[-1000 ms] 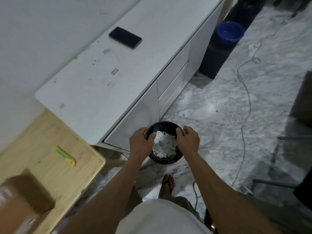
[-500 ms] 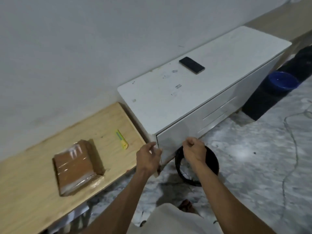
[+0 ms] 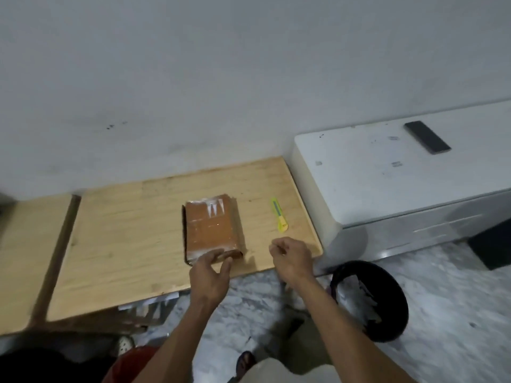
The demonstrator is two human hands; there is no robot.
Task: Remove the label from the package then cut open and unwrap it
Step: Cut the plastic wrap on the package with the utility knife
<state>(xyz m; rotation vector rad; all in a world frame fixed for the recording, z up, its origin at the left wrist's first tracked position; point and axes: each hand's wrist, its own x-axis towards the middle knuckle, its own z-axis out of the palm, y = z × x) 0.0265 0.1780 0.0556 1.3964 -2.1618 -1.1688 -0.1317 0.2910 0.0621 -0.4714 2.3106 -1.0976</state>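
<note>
A brown package [image 3: 211, 226] wrapped in clear tape lies flat on the wooden table [image 3: 124, 244]. My left hand [image 3: 211, 275] hovers at the package's near edge, fingers spread, fingertips at or just over that edge, holding nothing. My right hand [image 3: 291, 257] is to the right of the package, above the table's front right corner, fingers loosely curled with nothing visible in them. A yellow utility knife [image 3: 279, 214] lies on the table right of the package, beyond my right hand.
A black waste bin [image 3: 387, 294] with white paper scraps inside stands on the marble floor at the right. A white cabinet [image 3: 387, 175] with a dark phone [image 3: 427, 137] on top borders the table's right end. The wall is behind.
Both hands left the waste bin and moved left and up to the table. The view swung from the bin to the package and knife.
</note>
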